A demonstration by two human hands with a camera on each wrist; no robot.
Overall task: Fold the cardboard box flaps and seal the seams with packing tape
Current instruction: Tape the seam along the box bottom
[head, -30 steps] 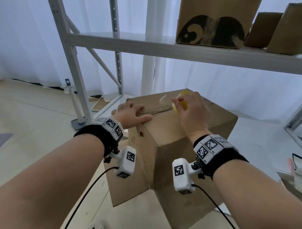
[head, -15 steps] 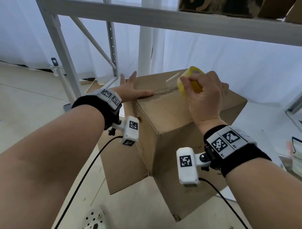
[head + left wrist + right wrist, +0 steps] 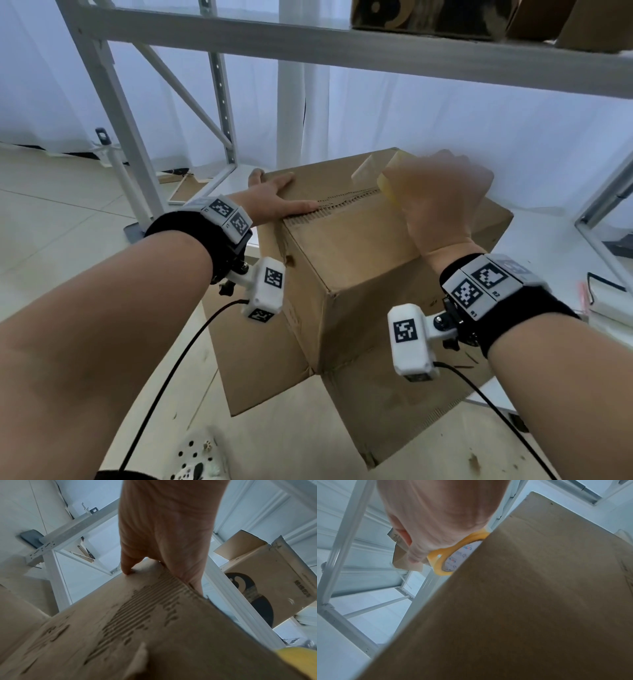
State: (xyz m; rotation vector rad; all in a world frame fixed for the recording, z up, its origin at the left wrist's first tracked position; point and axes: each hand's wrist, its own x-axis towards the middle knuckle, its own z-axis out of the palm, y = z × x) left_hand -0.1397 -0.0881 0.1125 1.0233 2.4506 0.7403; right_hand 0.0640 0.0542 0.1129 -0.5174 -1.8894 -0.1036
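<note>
A brown cardboard box stands with its top flaps folded shut and a torn, corrugated strip along the seam. My left hand lies flat on the left top flap, fingers straight, thumb along the seam. My right hand grips a yellow roll of packing tape above the right end of the seam; it is blurred in the head view. A loose tape end sticks out to the left of the roll. The box's lower flaps splay open.
A white metal shelving rack stands behind and to the left, its shelf beam overhead carrying other cardboard boxes. A white perforated shoe shows on the floor below. Papers or a notebook lie at the right.
My right hand carried the tape roll rightward along the seam, away from my left hand. The left hand stayed flat on the flap. My head tilted down and closer.
</note>
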